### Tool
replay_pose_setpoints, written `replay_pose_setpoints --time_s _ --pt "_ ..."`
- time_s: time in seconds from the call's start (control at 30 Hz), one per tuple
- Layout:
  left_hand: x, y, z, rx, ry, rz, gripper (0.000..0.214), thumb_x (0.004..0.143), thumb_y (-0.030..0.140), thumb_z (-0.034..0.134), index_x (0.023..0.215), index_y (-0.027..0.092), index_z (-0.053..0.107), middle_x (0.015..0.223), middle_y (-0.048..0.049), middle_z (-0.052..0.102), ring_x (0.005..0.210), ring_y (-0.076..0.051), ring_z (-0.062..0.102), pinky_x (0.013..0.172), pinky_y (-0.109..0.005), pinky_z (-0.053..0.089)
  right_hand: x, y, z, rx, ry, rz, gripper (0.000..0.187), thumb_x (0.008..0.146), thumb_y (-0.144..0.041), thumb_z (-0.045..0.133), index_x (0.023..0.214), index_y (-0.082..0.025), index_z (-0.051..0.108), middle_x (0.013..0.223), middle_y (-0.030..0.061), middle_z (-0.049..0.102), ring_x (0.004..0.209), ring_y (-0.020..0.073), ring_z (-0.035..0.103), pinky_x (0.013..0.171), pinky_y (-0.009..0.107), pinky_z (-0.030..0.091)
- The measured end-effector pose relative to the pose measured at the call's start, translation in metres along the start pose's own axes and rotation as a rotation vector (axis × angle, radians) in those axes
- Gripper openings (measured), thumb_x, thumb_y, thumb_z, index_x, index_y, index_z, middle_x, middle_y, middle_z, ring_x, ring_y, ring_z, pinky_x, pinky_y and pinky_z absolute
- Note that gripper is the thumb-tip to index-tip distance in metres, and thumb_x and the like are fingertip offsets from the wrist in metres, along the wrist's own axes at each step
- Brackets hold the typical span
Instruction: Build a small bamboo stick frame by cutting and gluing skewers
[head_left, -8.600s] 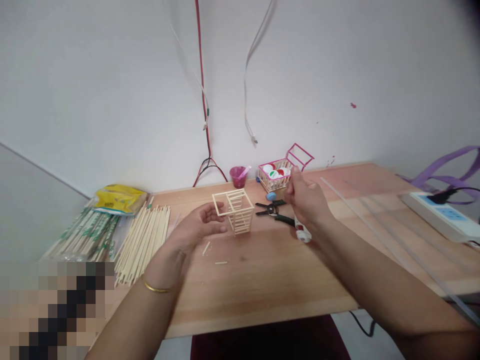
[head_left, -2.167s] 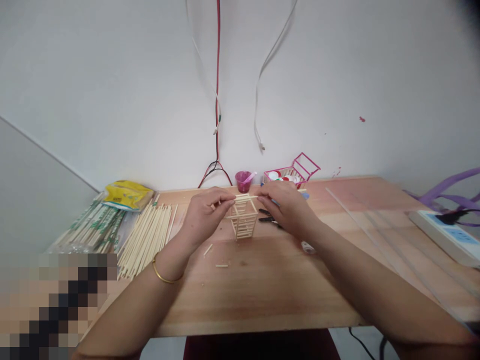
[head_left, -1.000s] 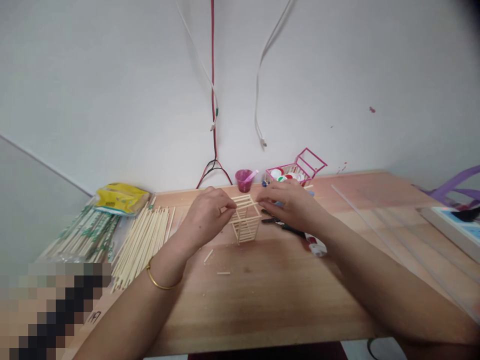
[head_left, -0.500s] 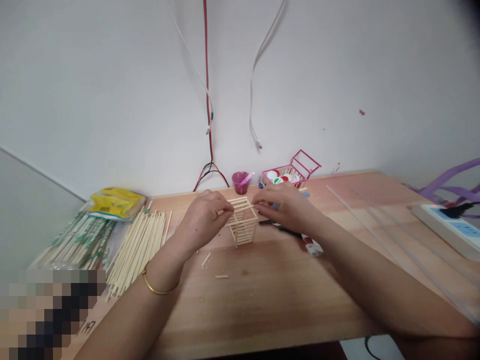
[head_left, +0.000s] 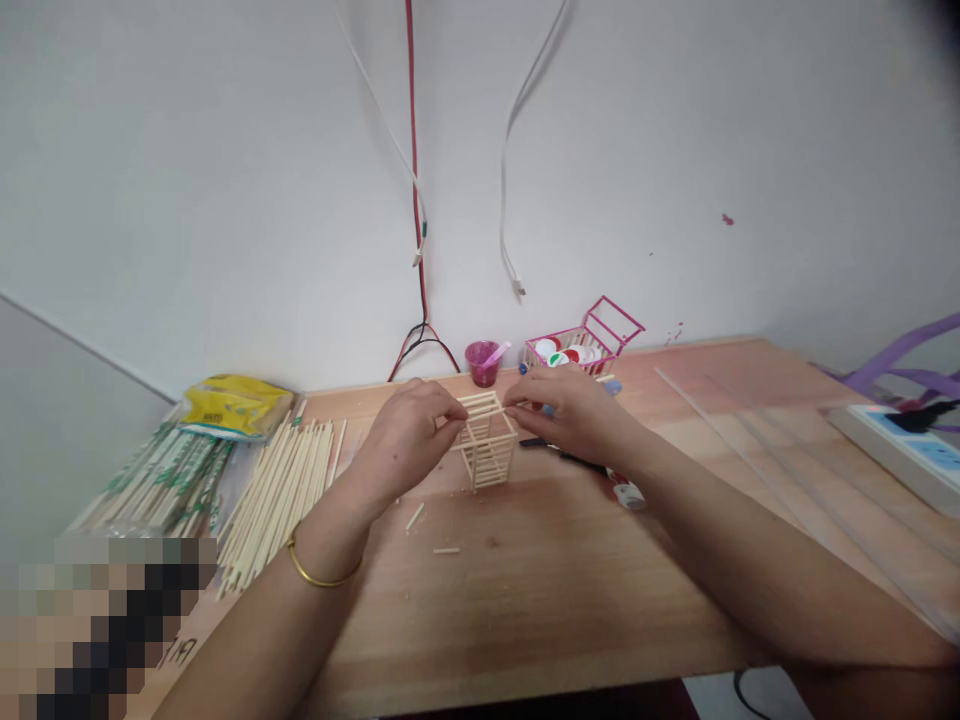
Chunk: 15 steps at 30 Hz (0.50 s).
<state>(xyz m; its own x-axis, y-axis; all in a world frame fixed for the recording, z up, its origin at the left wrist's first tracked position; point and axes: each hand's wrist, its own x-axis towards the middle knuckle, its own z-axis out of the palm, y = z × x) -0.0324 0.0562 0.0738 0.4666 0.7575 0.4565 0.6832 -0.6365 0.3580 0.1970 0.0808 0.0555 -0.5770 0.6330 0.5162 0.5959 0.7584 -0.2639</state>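
A small cage-like frame of pale wooden sticks (head_left: 491, 465) stands upright on the wooden table, its sides built of stacked sticks. My left hand (head_left: 420, 425) pinches at its upper left edge, thumb against fingertip. On the opposite side my right hand (head_left: 559, 405) is also closed in a pinch, at the top right corner. A thin wooden stick at the frame's top lies between both sets of fingertips, which partly hide its ends. Just right of the frame, below my right hand, lies a black slim tool (head_left: 574, 460) whose exact kind is unclear.
Loose wooden sticks (head_left: 281, 500) and wrapped stick bundles (head_left: 150, 490) lie left, beneath a yellow packet (head_left: 236, 405). A purple cup (head_left: 482, 372) and a pink-edged stick basket (head_left: 611, 350) holding round lids stand by the wall. At right is a power strip (head_left: 900, 450).
Both hands keep their pinch at the top of the stick frame, with hardly any movement. The whole view has shifted very slightly.
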Motion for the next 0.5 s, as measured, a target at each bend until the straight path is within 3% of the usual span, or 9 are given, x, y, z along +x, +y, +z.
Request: replay_pose_setpoints --time_s 0.5 --pt "0.0007 0.0009 0.0003 0.030 -0.001 0.012 0.013 0.078 0.010 0.060 0.075 0.020 0.067 0.077 -0.0040 0.069 0.077 -0.019 0.060 0.074 -0.035 0.046 0.0015 -0.0015 0.0000 0.002 -0.008 0.006 0.013 0.087 -0.022 0.054 0.085 -0.019 0.067 0.082 0.0034 0.068 0.072 0.0145 0.058 0.066 0.027 0.037"
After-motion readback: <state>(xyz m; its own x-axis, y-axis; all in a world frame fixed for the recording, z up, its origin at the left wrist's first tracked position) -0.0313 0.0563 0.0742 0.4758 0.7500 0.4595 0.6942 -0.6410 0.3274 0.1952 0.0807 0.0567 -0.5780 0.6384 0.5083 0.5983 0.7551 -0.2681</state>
